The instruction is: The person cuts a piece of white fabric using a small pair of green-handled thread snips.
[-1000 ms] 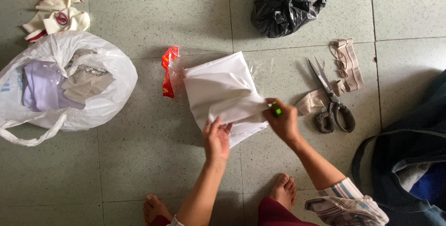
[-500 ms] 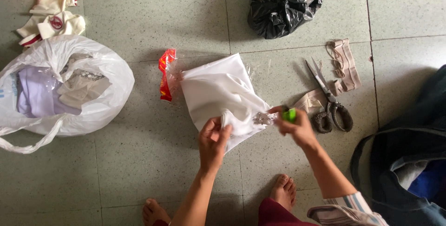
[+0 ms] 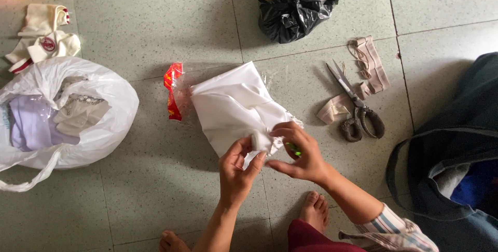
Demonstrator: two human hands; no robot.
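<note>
A folded white cloth (image 3: pixel 228 104) lies on the tiled floor, partly over a clear wrapper with a red end (image 3: pixel 172 90). My left hand (image 3: pixel 236 171) pinches the cloth's near corner, lifted and bunched. My right hand (image 3: pixel 298 151) grips the same bunched corner from the right and also holds a small green object (image 3: pixel 293 148), mostly hidden by the fingers. Both hands meet at that corner.
Scissors (image 3: pixel 355 109) lie to the right on beige elastic strips (image 3: pixel 371 65). A tied black bag (image 3: pixel 295 3) sits at the back. A white plastic bag of clothes (image 3: pixel 62 114) is left, pale garments (image 3: pixel 44 37) behind it. A dark bag (image 3: pixel 451 169) is right. My bare feet (image 3: pixel 314 210) are below.
My right hand came back in from the right to the cloth's corner. Both hands have gathered and lifted that corner, which lay flatter before.
</note>
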